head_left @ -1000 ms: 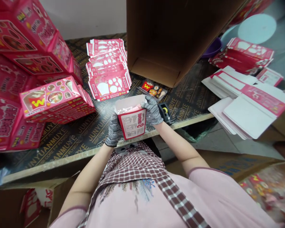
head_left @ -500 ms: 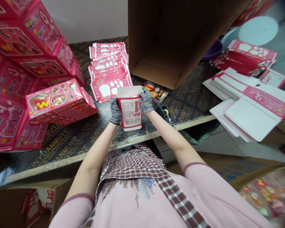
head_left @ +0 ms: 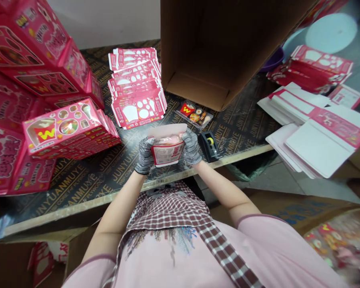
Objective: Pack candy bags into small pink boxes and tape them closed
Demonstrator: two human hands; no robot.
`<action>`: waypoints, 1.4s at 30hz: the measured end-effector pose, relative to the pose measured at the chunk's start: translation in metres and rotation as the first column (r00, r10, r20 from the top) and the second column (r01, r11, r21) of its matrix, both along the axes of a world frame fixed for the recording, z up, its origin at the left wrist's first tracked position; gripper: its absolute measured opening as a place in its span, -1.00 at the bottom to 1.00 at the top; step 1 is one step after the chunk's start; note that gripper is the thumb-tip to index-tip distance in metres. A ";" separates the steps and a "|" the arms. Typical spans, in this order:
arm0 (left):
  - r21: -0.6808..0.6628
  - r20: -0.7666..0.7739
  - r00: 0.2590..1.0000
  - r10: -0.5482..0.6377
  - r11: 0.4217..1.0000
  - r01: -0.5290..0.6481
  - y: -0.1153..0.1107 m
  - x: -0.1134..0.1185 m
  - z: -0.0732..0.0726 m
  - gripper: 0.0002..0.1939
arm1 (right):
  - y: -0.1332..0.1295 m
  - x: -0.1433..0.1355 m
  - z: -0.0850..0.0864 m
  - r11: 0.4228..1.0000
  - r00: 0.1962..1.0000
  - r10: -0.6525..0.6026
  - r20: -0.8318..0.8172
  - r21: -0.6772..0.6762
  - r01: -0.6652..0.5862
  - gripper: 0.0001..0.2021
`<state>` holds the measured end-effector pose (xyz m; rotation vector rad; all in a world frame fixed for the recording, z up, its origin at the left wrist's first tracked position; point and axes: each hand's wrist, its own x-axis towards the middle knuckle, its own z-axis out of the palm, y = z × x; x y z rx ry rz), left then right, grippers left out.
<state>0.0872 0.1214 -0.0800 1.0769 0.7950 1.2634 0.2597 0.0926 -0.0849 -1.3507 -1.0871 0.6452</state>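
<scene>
A small pink and white cardboard box [head_left: 168, 155] stands between my hands near the table's front edge, its top flap raised and something in clear plastic showing inside the opening. My left hand [head_left: 144, 155], in a grey knit glove, grips the box's left side. On the other side my right hand [head_left: 192, 148], gloved alike, holds the right edge by the flap. Just beyond lies a clear pack of toy food [head_left: 195, 115]. A black tape dispenser [head_left: 209, 145] with yellow tape sits right of my right hand.
Flat pink cartons [head_left: 139, 108] lie stacked behind the box. Filled pink boxes [head_left: 63, 128] pile up at left. A large open cardboard carton [head_left: 198, 90] stands at the back. White and pink card sheets [head_left: 321, 140] overhang the right side.
Both hands have drawn the box slightly toward me and tipped it, so its open top now faces the camera. The toy food pack behind is more fully visible.
</scene>
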 end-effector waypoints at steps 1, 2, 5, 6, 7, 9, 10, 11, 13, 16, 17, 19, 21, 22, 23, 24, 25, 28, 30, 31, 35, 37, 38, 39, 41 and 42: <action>-0.004 0.009 1.000 -0.030 1.000 0.030 0.001 -0.005 0.005 -0.53 | 0.000 0.003 0.003 1.000 1.000 0.013 -0.001 -0.003 -0.013 -0.61; 0.002 0.013 0.999 -0.041 0.999 0.041 0.002 -0.009 0.009 -0.57 | 0.000 0.005 0.006 1.000 1.000 0.022 -0.005 -0.001 -0.022 -0.65; 0.084 -0.007 0.996 0.086 0.993 -0.086 0.004 -0.015 0.021 -0.59 | 0.002 -0.002 0.017 1.000 1.000 0.005 -0.020 0.030 -0.005 -0.73; 0.118 -0.012 0.988 0.153 0.982 -0.150 0.003 -0.014 0.024 -0.62 | 0.002 -0.008 0.022 0.999 0.999 -0.011 -0.037 0.046 0.012 -0.74; 0.146 -0.011 0.978 0.207 0.968 -0.203 0.002 -0.011 0.027 -0.66 | 0.002 -0.014 0.026 0.997 0.997 -0.026 -0.066 0.067 0.031 -0.75; 0.181 -0.012 0.965 0.262 0.950 -0.256 -0.003 -0.004 0.031 -0.70 | 0.000 -0.027 0.032 0.992 0.989 -0.044 -0.141 0.110 0.059 -0.72; 0.191 -0.017 0.962 0.272 0.946 -0.263 -0.005 -0.001 0.032 -0.70 | -0.001 -0.031 0.035 0.990 0.985 -0.042 -0.169 0.126 0.064 -0.71; 0.199 -0.021 0.962 0.273 0.944 -0.263 -0.006 0.001 0.033 -0.71 | -0.002 -0.034 0.036 0.989 0.983 -0.037 -0.183 0.136 0.062 -0.70; 0.227 -0.037 0.962 0.272 0.939 -0.257 -0.007 0.002 0.035 -0.74 | -0.003 -0.034 0.038 0.988 0.986 -0.023 -0.164 0.144 0.047 -0.70; 0.290 -0.070 0.962 0.265 0.928 -0.234 -0.005 -0.006 0.034 -0.76 | -0.003 -0.026 0.033 0.980 0.994 0.011 -0.104 0.200 0.010 -0.77; 0.307 -0.101 0.963 0.249 0.929 -0.207 -0.004 -0.011 0.032 -0.75 | -0.003 -0.022 0.030 0.974 0.996 0.030 -0.084 0.224 -0.010 -0.79; 0.340 -0.198 0.955 0.220 0.929 -0.144 -0.004 -0.026 0.027 -0.75 | -0.004 -0.014 0.021 0.965 0.996 0.082 -0.036 0.254 -0.070 -0.79; 0.415 -0.322 0.925 0.203 0.908 -0.055 -0.005 -0.043 0.020 -0.80 | -0.005 -0.006 0.009 0.952 0.988 0.149 0.049 0.261 -0.157 -0.76; 0.479 -0.381 0.901 0.207 0.878 0.000 -0.005 -0.052 0.016 -0.81 | -0.006 -0.001 0.004 0.940 0.976 0.185 0.117 0.269 -0.210 -0.73; 0.557 -0.434 0.873 0.223 0.828 0.065 -0.005 -0.060 0.013 -0.81 | -0.007 0.003 -0.002 0.919 0.955 0.218 0.199 0.288 -0.270 -0.72; 0.641 -0.474 0.844 0.252 0.755 0.134 -0.004 -0.067 0.010 -0.79 | -0.007 0.007 -0.006 0.889 0.925 0.245 0.291 0.313 -0.334 -0.70; 0.719 -0.499 0.815 0.294 0.665 0.201 -0.002 -0.071 0.009 -0.76 | -0.008 0.010 -0.009 0.853 0.886 0.262 0.382 0.338 -0.398 -0.70; 0.826 -0.540 0.715 0.444 0.442 0.350 0.004 -0.066 0.011 -0.71 | -0.013 0.017 -0.008 0.795 0.783 0.238 0.574 0.348 -0.497 -0.63; 0.784 -0.619 0.604 0.503 0.440 0.438 0.008 -0.054 0.017 -0.79 | -0.020 0.027 -0.004 0.839 0.758 0.193 0.623 0.295 -0.457 -0.54; 0.744 -0.668 0.540 0.512 0.469 0.476 0.008 -0.048 0.022 -0.79 | -0.027 0.036 -0.003 0.876 0.762 0.151 0.629 0.272 -0.398 -0.51; 0.691 -0.723 0.453 0.522 0.546 0.474 0.003 -0.038 0.042 -0.64 | -0.065 0.101 -0.019 0.959 0.770 -0.260 0.583 0.247 0.137 -0.57; 0.704 -0.708 0.483 0.515 0.567 0.427 -0.001 -0.034 0.045 -0.64 | -0.086 0.139 -0.037 0.910 0.702 -0.401 0.588 0.169 0.378 -0.69; 0.707 -0.704 0.496 0.509 0.573 0.416 -0.003 -0.030 0.044 -0.64 | -0.096 0.155 -0.047 0.898 0.698 -0.392 0.599 0.084 0.432 -0.75; 0.710 -0.700 0.506 0.505 0.568 0.416 -0.006 -0.025 0.042 -0.65 | -0.104 0.167 -0.056 0.895 0.717 -0.349 0.603 -0.013 0.446 -0.81; 0.727 -0.685 0.517 0.513 0.526 0.441 -0.012 -0.011 0.032 -0.66 | -0.112 0.182 -0.072 0.896 0.779 -0.234 0.581 -0.183 0.405 -0.90; 0.740 -0.672 0.518 0.529 0.494 0.456 -0.016 -0.004 0.027 -0.66 | -0.113 0.185 -0.078 0.899 0.807 -0.184 0.560 -0.236 0.369 -0.93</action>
